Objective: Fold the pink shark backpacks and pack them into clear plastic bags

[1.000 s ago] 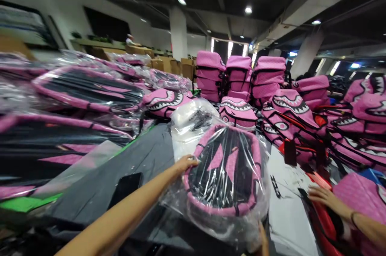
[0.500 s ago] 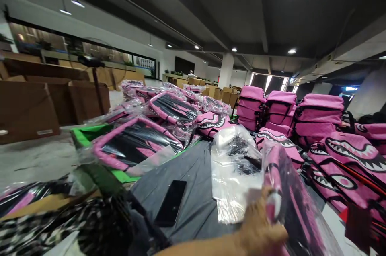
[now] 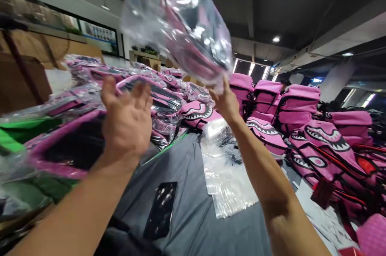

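Note:
A pink backpack wrapped in a clear plastic bag (image 3: 183, 27) is up in the air, blurred, above the grey table (image 3: 193, 216). My right hand (image 3: 224, 101) is raised under its lower corner and touches the plastic there; whether it grips is unclear. My left hand (image 3: 128, 117) is raised with fingers spread, holding nothing, just left of and below the bagged backpack. Behind the left hand lies a pile of bagged pink backpacks (image 3: 90, 103).
A black phone (image 3: 161, 209) lies on the grey table. Empty clear plastic bags (image 3: 226, 171) are stacked in the middle. Unbagged pink shark-mouth backpacks (image 3: 319, 143) crowd the right and back. Brown cardboard boxes (image 3: 21, 83) stand at the far left.
The bagged backpack has gone from low on the table at my right up into the air. My left hand has let go and opened. The view swung left.

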The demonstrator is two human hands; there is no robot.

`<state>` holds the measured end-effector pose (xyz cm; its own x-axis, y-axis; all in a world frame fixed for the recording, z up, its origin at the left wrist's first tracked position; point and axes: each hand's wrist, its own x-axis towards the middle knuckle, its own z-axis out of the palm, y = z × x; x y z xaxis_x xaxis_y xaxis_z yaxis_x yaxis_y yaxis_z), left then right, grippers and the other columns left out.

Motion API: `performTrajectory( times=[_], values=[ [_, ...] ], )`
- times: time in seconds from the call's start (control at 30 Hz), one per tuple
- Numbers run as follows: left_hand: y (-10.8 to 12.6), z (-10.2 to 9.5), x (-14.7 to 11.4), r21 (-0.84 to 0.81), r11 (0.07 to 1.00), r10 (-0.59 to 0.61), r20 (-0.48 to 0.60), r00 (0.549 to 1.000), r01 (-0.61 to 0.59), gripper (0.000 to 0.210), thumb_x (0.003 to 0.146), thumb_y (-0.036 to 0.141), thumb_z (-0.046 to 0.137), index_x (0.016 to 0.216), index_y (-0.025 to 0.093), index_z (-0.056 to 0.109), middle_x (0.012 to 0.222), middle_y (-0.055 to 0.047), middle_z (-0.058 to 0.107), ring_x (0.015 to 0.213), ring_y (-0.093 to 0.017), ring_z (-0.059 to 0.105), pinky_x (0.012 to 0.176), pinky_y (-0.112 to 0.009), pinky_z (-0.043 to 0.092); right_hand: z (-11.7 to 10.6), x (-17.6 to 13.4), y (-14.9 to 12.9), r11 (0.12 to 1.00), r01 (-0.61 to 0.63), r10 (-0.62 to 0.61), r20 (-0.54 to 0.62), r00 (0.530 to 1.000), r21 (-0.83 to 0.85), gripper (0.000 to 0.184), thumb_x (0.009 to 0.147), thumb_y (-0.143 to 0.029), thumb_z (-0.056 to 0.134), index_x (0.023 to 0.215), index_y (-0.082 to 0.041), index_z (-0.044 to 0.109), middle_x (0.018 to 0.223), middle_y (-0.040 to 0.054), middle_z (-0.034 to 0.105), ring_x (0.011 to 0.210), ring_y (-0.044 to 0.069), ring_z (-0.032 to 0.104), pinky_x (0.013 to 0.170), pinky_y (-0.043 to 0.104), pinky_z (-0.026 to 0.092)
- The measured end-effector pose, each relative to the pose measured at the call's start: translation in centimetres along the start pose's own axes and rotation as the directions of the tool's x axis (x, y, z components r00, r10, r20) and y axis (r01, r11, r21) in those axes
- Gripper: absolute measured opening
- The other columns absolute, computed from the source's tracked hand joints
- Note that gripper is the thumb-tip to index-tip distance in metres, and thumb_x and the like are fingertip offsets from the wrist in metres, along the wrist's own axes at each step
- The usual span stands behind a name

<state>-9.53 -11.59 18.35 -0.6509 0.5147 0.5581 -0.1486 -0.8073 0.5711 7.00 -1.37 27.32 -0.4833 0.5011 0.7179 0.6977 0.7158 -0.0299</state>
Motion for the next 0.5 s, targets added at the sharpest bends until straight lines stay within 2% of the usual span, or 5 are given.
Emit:
performTrajectory(
  times=[0.13, 0.2, 0.27, 0.37, 0.5],
  values=[
    [-11.0, -8.9, -3.5, 0.467, 0.859, -0.275, 0.076, 0.958, 0.210, 0.068, 0.066, 0.062, 0.078, 0.118, 0.019, 0.065, 0.124, -0.014, 0.071, 0.125, -0.036, 0.063, 0.111, -0.051, 0.047, 2.1, 1.6, -1.6, 0.981, 0.136, -0.134, 0.028, 0.991, -0.141, 0.051, 0.110, -0.037, 0.039, 0.159, -0.026, 0.034, 0.104, 0.0096, 0.077, 0.089, 0.022, 0.072, 0.079, 0.035, 0.053],
    [-17.1, -14.0, -4.6, 0.742, 0.627, -0.424, 0.068, 0.903, 0.238, 0.065, 0.072, 0.072, 0.061, 0.112, 0.021, 0.069, 0.120, -0.012, 0.074, 0.115, -0.034, 0.068, 0.104, -0.050, 0.053, 4.8, -0.2, -0.1, 0.942, 0.254, -0.187, 0.281, 0.941, -0.221, 0.044, 0.108, -0.035, 0.041, 0.151, -0.027, 0.048, 0.107, 0.0103, 0.078, 0.093, 0.024, 0.073, 0.078, 0.033, 0.053],
    [-22.0, -18.4, -4.4, 0.844, 0.509, -0.461, 0.102, 0.882, 0.168, 0.062, 0.070, 0.073, 0.054, 0.100, 0.022, 0.072, 0.114, -0.013, 0.077, 0.111, -0.035, 0.070, 0.102, -0.051, 0.054, 8.5, -2.8, 3.2, 0.912, 0.287, -0.084, 0.550, 0.831, -0.294, 0.036, 0.104, -0.032, 0.049, 0.136, -0.022, 0.064, 0.104, 0.0132, 0.078, 0.096, 0.027, 0.074, 0.077, 0.033, 0.054],
    [-26.5, -22.5, -3.5, 0.856, 0.499, -0.492, 0.152, 0.857, 0.135, 0.052, 0.071, 0.069, 0.055, 0.088, 0.024, 0.074, 0.098, -0.009, 0.081, 0.099, -0.032, 0.074, 0.095, -0.048, 0.058, 14.3, -5.3, 8.6, 0.897, 0.260, 0.072, 0.698, 0.712, -0.358, 0.023, 0.097, -0.027, 0.060, 0.105, -0.014, 0.077, 0.098, 0.0193, 0.078, 0.093, 0.031, 0.076, 0.075, 0.034, 0.054],
    [-28.7, -24.3, -4.0, 0.868, 0.496, -0.484, 0.308, 0.819, -0.033, 0.043, 0.087, 0.059, 0.051, 0.101, 0.026, 0.074, 0.108, -0.005, 0.079, 0.104, -0.026, 0.073, 0.098, -0.041, 0.058, 22.2, -2.9, 12.1, 0.918, 0.200, 0.106, 0.696, 0.710, -0.344, 0.022, 0.098, -0.028, 0.060, 0.107, -0.014, 0.075, 0.110, 0.0177, 0.076, 0.102, 0.029, 0.074, 0.081, 0.031, 0.053]
  ],
)
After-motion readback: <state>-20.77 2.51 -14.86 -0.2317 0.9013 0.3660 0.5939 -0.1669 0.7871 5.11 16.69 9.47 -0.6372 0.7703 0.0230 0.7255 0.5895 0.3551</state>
